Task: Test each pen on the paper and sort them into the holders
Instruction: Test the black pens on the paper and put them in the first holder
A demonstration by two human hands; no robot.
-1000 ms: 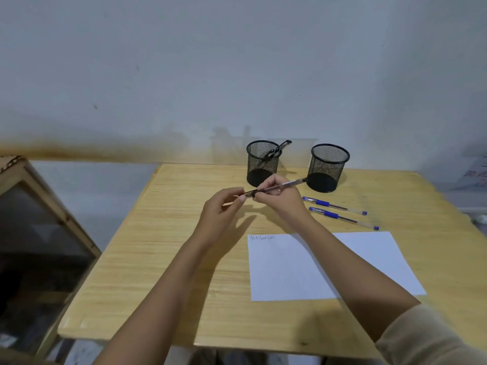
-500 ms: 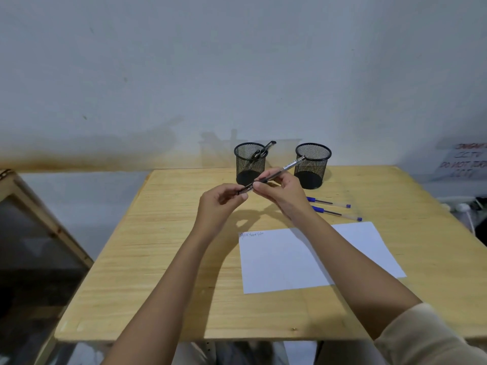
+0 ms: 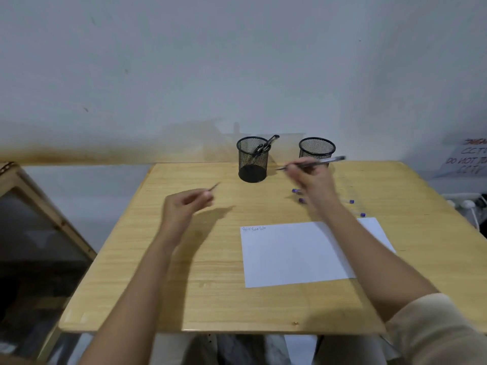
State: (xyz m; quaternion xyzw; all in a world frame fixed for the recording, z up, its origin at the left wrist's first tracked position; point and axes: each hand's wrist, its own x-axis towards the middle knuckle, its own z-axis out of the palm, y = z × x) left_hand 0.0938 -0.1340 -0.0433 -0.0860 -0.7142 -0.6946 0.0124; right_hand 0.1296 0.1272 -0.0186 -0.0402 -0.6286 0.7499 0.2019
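Observation:
My right hand [image 3: 309,180] grips a clear pen [image 3: 320,162] with its bare tip pointing left, in front of the right mesh holder [image 3: 317,148]. My left hand [image 3: 184,206] pinches the pen's small dark cap [image 3: 214,186], apart from the pen. The left mesh holder [image 3: 252,159] has pens standing in it. Two blue pens [image 3: 300,197] lie on the table, mostly hidden behind my right forearm. The white paper [image 3: 292,255] with a line of scribbles at its top left lies in front of me.
The wooden table [image 3: 184,272] ends at a wall behind the holders. A wooden-framed cabinet [image 3: 34,219] stands to the left. A paper sign [image 3: 469,159] and a white power plug [image 3: 467,205] sit at the far right.
The hands were together on the pen; now they have pulled apart, the left taking the cap off to the left and the right keeping the pen. The view has shifted.

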